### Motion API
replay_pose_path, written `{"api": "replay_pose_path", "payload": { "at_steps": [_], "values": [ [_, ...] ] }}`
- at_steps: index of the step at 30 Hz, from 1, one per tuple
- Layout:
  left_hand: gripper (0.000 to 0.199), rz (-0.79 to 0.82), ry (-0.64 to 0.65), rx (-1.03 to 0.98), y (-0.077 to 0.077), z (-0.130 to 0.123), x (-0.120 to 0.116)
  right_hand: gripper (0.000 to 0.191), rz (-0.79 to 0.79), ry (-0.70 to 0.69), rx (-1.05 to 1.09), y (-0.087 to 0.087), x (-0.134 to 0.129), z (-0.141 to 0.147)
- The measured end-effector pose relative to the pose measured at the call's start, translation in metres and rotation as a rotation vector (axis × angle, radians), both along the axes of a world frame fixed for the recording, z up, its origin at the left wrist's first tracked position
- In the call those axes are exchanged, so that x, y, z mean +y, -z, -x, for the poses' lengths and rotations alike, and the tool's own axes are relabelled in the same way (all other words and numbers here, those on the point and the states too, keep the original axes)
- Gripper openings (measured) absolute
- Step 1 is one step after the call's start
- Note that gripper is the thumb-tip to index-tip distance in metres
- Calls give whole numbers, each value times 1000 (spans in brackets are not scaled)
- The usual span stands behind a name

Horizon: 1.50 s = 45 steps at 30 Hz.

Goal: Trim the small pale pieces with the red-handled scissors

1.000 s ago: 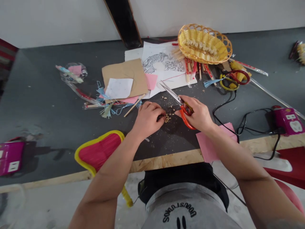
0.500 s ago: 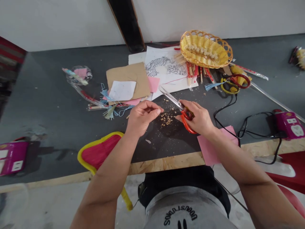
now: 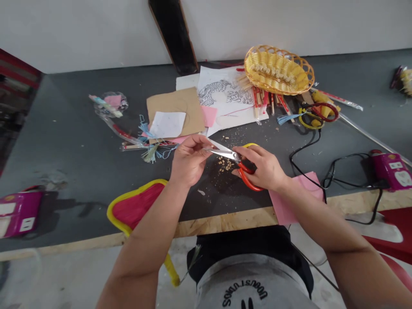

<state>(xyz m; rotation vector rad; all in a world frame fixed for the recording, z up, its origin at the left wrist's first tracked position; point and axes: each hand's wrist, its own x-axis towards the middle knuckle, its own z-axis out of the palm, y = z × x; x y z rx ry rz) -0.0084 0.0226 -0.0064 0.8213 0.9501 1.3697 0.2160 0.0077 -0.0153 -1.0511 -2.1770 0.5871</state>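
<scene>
In my right hand [image 3: 265,167] is a pair of scissors [image 3: 230,155] with orange-red and yellow handles, its blades parted and pointing left. My left hand [image 3: 189,161] is pinched closed at the blade tips; what the fingers hold is too small to make out. Below the blades, small tan bits [image 3: 224,165] are scattered over the dark table [image 3: 199,204]. Left of my left forearm lies a red fabric shape with a yellow edge [image 3: 138,204], partly hidden by the arm. Pink paper [image 3: 296,199] lies under my right forearm.
Behind the hands are brown paper [image 3: 193,103], a white sheet with a dragon drawing [image 3: 222,92] and a yellow wicker basket [image 3: 278,71]. To the right are a glue gun [image 3: 323,107], a black cord [image 3: 291,156] and a purple box [image 3: 392,171]; another purple box [image 3: 24,214] stands left.
The scissors have moved left and down, and their blades have spread apart, reaching my left fingertips. My left hand keeps its pinch in nearly the same place.
</scene>
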Motion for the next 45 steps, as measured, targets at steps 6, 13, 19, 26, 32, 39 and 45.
{"api": "replay_pose_path", "payload": {
  "at_steps": [6, 13, 19, 26, 32, 39, 45],
  "values": [
    [51, -22, 1, 126, 6, -1, 0, 53, 6, 39, -52, -1, -2, 3],
    [56, -51, -42, 275, 12, 0, -2, 52, -11, 78, -115, 0, -3, 4],
    [52, -86, -73, 307, 13, 1, -4, 52, -40, 75, -137, 2, -1, 3],
    [56, -90, -101, 352, 10, -1, -4, 51, -49, 86, -146, 0, -3, 3],
    [54, -87, -46, 388, 12, 0, -6, 52, -82, 68, -138, -4, -3, 4],
    [54, -75, -57, 400, 14, 1, -6, 51, -50, 65, -153, -3, -2, 4],
    [54, -105, -63, 409, 15, 0, -7, 50, -115, 81, -187, -2, -4, 3]
  ]
}}
